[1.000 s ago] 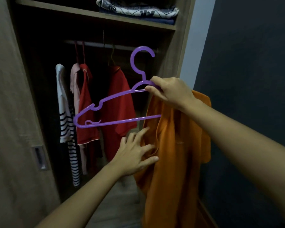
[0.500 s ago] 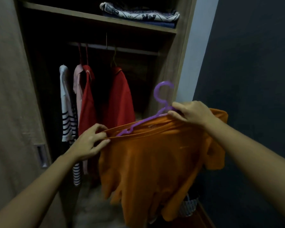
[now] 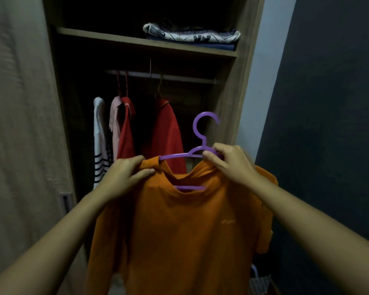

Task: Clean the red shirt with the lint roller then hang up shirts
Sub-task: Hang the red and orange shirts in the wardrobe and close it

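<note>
Orange shirt [image 3: 179, 231] is on a purple hanger [image 3: 175, 156], held up in front of the open wardrobe, below the rail [image 3: 179, 77] and twd its right end. It is not on the rail yet. Hanger's long axis runs left-right, approx level. Its hook points straight up, with the opening to the right. Shirt hangs collar up, hem down past the frame bottom, and the hanger's lower bar shows thru the neck hole.

Left hand [image 3: 124, 177]: fingers pinch the shirt's shoulder over the hanger's left end. Right hand [image 3: 232, 165]: fingers curled round the hanger by the hook base, collar fabric under them.

Hanging from the rail: red shirt [image 3: 166, 133] mid-rail, 2nd red shirt [image 3: 126, 133] left of it, then pink top [image 3: 115, 116] and striped top [image 3: 99, 141]. A shelf [image 3: 145, 41] above the rail carries folded cloths [image 3: 192, 36].
</note>
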The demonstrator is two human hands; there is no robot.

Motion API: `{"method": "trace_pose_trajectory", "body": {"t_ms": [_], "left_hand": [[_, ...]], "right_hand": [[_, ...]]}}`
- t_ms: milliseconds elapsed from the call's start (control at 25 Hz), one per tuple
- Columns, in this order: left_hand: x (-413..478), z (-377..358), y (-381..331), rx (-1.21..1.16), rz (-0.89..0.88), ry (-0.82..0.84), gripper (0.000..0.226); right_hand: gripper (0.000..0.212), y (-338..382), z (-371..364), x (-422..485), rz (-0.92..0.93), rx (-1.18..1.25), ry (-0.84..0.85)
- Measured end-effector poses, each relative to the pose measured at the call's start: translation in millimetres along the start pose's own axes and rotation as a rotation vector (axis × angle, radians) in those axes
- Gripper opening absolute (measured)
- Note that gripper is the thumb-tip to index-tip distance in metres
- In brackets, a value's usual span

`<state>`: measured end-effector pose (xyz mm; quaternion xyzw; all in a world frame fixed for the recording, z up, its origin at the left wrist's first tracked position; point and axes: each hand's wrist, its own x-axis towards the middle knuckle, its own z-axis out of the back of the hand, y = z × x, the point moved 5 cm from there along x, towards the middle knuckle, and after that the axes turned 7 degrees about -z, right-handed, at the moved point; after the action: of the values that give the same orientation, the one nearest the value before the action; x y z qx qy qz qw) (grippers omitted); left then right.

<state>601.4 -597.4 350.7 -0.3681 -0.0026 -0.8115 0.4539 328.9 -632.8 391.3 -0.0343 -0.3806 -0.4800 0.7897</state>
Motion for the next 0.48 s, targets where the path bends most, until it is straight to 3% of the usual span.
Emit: {"method": "trace_pose_trajectory", "body": {"t_ms": [240, 480], "left_hand": [[7.0, 9.6, -22.8, 0.539, -0.106, -0.194, 0.032], [-2.6, 15.5, -17.8, 0.541, -0.07, -0.308, 0.046]], "right_hand": [[0.059, 9.3, -9.4, -2.0, 0.02, 0.049, 0.038], [0.054, -10.0, -18.5, -17.3, -0.073, 0.102, 0.137]]}}
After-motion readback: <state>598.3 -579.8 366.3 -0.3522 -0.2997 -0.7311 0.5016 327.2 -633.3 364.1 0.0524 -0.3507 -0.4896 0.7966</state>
